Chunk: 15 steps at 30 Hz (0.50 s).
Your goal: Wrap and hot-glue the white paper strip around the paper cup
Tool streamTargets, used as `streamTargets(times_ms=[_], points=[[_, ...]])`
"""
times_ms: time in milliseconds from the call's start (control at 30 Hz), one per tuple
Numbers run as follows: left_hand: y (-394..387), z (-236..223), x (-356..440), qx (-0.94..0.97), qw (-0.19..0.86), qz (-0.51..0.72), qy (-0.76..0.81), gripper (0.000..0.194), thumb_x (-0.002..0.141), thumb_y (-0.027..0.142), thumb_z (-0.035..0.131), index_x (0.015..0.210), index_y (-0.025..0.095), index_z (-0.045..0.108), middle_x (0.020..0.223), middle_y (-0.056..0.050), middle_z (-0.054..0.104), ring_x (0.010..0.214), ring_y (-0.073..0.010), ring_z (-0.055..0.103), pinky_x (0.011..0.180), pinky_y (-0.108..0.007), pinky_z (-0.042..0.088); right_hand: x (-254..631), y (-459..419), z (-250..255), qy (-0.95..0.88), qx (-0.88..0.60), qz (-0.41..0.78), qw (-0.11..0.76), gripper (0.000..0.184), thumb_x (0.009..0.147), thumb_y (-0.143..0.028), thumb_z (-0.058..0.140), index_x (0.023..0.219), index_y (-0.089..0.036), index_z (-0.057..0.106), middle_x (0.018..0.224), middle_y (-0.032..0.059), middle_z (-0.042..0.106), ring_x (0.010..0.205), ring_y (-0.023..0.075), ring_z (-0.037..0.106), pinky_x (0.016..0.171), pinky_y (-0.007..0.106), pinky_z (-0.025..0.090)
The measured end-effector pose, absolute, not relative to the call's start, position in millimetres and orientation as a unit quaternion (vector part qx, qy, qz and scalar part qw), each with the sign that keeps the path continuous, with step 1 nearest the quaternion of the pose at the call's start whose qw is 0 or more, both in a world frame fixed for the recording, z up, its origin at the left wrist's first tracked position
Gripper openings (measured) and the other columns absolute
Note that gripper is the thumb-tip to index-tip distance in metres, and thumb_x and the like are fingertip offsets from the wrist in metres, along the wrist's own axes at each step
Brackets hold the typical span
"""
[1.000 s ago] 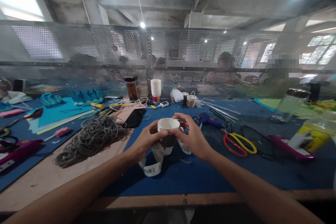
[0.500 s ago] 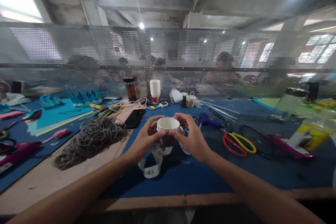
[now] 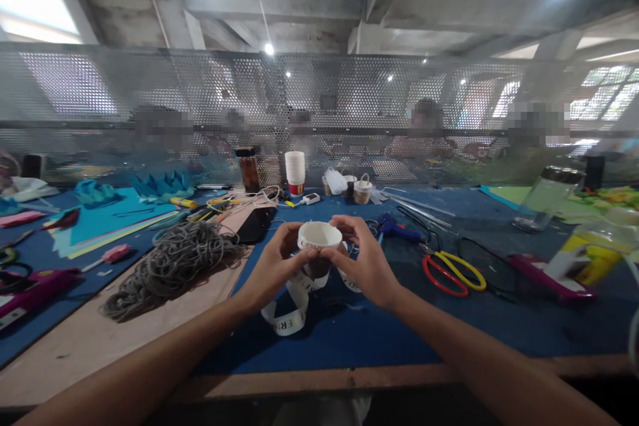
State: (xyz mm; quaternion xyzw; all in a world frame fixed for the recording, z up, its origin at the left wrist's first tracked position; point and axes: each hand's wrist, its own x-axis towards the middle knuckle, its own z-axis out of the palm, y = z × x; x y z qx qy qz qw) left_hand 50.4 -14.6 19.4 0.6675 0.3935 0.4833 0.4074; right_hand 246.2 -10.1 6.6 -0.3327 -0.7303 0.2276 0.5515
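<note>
Between my two hands is a small paper cup, upright, with a brown lower body and a white inside. A white ribbon printed with dark letters lies around the cup's upper part and trails in loops onto the blue mat. My left hand grips the cup's left side, thumb across the front and fingers curled behind. From the right, my right hand holds it the same way, its thumb close to the other one. Some of the ribbon passes below and behind my right hand, where it is partly hidden.
Grey cord lies in a heap on the left, near a black phone. To the right are a blue glue gun and scissors. Stacked paper cups, a brown jar and small cups stand before a perforated screen.
Both hands keep their hold on the cup and have barely moved. The loose ribbon loop in front has shifted very slightly.
</note>
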Motion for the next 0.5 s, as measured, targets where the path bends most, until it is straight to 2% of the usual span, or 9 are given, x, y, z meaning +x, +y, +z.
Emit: streamTargets(times_ms=[133,300,500], points=[[-16.1,19.6,51.5,0.655,0.43,0.487,0.385,0.056,0.082,0.039,0.07,0.128,0.022,0.044,0.123,-0.011,0.067,0.111,-0.0273,0.065,0.089,-0.038,0.054,246.1,-9.4,4.9,-0.728,-0.33,0.219,0.56,0.053,0.083,-0.039,0.075,0.128,-0.027,0.05,0.128,0.0069,0.057,0.116,0.0216,0.06,0.1,0.039,0.051],[-13.5,18.3,52.7,0.658,0.431,0.496,0.369,0.058,0.074,0.036,0.076,0.123,0.017,0.052,0.128,-0.013,0.065,0.119,-0.0295,0.06,0.098,-0.041,0.049,246.3,-10.7,5.6,-0.726,-0.326,0.218,0.564,0.055,0.081,-0.038,0.077,0.128,-0.029,0.05,0.128,0.0064,0.056,0.117,0.022,0.059,0.102,0.04,0.05],[-15.4,22.0,53.6,0.634,0.437,0.505,0.389,0.066,0.07,0.035,0.078,0.126,0.017,0.05,0.13,-0.015,0.062,0.121,-0.0326,0.058,0.094,-0.045,0.052,245.6,-8.4,7.0,-0.706,-0.31,0.273,0.575,0.059,0.079,-0.036,0.08,0.129,-0.028,0.049,0.127,0.0066,0.059,0.121,0.022,0.058,0.106,0.041,0.049]])
